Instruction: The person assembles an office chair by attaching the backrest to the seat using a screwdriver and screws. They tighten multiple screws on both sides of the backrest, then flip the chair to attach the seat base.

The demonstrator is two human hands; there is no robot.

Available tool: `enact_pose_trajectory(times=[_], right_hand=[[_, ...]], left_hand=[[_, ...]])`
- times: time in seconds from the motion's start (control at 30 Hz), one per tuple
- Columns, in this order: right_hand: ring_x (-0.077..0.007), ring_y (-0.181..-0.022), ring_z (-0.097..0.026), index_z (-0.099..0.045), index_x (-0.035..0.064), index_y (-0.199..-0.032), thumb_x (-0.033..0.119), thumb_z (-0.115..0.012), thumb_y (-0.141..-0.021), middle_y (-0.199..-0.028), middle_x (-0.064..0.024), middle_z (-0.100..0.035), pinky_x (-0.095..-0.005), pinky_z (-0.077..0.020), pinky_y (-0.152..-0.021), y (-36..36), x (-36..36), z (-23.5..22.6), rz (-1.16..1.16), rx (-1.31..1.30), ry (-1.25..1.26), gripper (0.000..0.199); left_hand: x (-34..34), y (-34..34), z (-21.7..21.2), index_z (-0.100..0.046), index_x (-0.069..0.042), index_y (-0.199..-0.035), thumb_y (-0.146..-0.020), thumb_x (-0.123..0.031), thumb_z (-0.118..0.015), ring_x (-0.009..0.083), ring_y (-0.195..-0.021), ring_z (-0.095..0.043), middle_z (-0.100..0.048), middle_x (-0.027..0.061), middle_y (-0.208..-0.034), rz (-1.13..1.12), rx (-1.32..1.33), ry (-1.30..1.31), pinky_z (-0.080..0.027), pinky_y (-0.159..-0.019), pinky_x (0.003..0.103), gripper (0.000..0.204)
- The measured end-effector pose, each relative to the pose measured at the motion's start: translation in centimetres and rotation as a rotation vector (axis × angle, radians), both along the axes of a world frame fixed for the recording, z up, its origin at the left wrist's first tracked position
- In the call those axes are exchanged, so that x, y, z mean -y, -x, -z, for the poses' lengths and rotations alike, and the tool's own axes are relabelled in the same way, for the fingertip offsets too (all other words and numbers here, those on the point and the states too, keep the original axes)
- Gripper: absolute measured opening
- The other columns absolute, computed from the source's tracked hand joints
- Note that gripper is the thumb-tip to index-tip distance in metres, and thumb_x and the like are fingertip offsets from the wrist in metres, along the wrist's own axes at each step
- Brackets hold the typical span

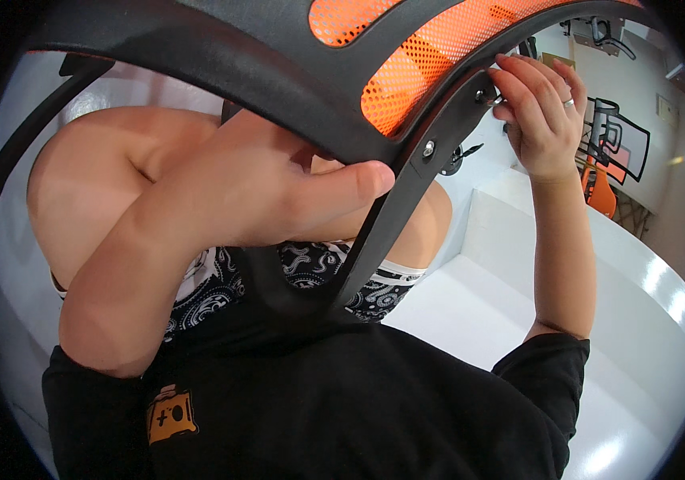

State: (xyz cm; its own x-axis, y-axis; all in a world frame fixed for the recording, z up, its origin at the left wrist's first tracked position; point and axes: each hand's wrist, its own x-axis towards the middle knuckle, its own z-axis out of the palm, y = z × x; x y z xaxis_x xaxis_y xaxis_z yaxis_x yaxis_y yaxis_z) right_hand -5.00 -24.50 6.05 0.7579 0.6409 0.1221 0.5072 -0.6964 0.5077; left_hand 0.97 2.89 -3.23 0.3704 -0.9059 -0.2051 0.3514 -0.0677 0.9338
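Note:
An orange mesh chair back (430, 60) with a black plastic frame (198, 60) stretches across the top, over my knees. A flat black armrest bar (386, 212) lies along the frame's right edge and curves down toward my lap. A silver bolt (429, 149) sits in the bar. My left hand (278, 188) grips the lower frame edge, its thumb laid against the bar; its other fingers are hidden under the frame. At the bar's upper end, my right hand (541, 112) pinches a second silver bolt (495, 102) at a hole, partly covered by the fingertips.
A white curved ledge (598, 264) runs along the right. Beyond it stand black-framed chair parts (618, 140) and an orange chair piece (600, 190). A small black part (456, 160) lies on the pale floor behind the bar. A black curved bar (14, 152) shows at far left.

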Motion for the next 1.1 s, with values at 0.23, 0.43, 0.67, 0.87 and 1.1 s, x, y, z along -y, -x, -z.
enact_pose_trajectory(times=[0.23, 0.43, 0.67, 0.87, 1.1], right_hand=[[-0.0122, -0.057, -0.048, -0.049, 0.0177, -0.068, 0.044, -0.056, -0.08, -0.067, 0.0078, -0.05, -0.0336, -0.0345, -0.068, 0.1, -0.4, 0.2, 0.029, 0.041, 0.098, 0.03], [-0.0164, -0.05, -0.044, -0.048, 0.0162, -0.064, 0.037, -0.059, -0.081, -0.056, 0.0037, -0.045, -0.0331, -0.0304, -0.064, 2.3, -2.2, 2.1, 0.298, 0.139, -0.05, 0.029], [-0.0211, -0.05, -0.047, -0.049, 0.0113, -0.062, 0.03, -0.059, -0.084, -0.053, 0.0005, -0.05, -0.0328, -0.0332, -0.063, 4.6, -7.8, 4.9, 1.152, 0.268, -0.483, 0.031], [-0.0218, -0.054, -0.052, -0.057, 0.0098, -0.074, 0.026, -0.06, -0.086, -0.056, -0.0024, -0.054, -0.0356, -0.041, -0.071, 4.4, -6.7, 3.1, 0.762, 0.183, -0.397, 0.02], [-0.0079, -0.064, -0.06, -0.058, 0.0067, -0.1, 0.011, -0.055, -0.09, -0.065, -0.0023, -0.061, -0.0184, -0.0432, -0.059, 5.4, -6.0, 1.8, 0.782, 0.077, -0.946, 0.012]], left_hand=[[0.1, 0.1, 0.7, -0.052, 0.002, -0.116, -0.081, -0.015, -0.064, 0.0174, -0.103, -0.053, -0.057, 0.012, -0.111, -0.028, 0.115, 0.095, -0.041, -0.09, 0.031, 0.04], [0.7, 1.1, 1.1, -0.06, -0.001, -0.086, -0.078, -0.02, -0.063, 0.0107, -0.059, -0.051, -0.057, 0.0029, -0.067, -0.172, 0.011, 0.195, -0.043, -0.055, 0.026, 0.021], [1.5, 1.5, 1.3, -0.057, -0.002, -0.08, -0.078, -0.016, -0.061, 0.008, -0.056, -0.05, -0.052, -0.0002, -0.06, -0.154, -0.021, 0.272, -0.041, -0.052, 0.026, 0.015], [1.0, 1.3, 0.7, -0.06, -0.001, -0.083, -0.077, -0.018, -0.062, 0.011, -0.058, -0.052, -0.057, 0.0023, -0.065, -0.223, 0.137, 0.133, -0.043, -0.054, 0.027, 0.018], [0.5, 0.3, 0.6, -0.058, 0.0, -0.108, -0.079, -0.017, -0.063, 0.018, -0.095, -0.054, -0.058, 0.0098, -0.103, -0.08, 0.191, 0.119, -0.042, -0.084, 0.031, 0.034]])
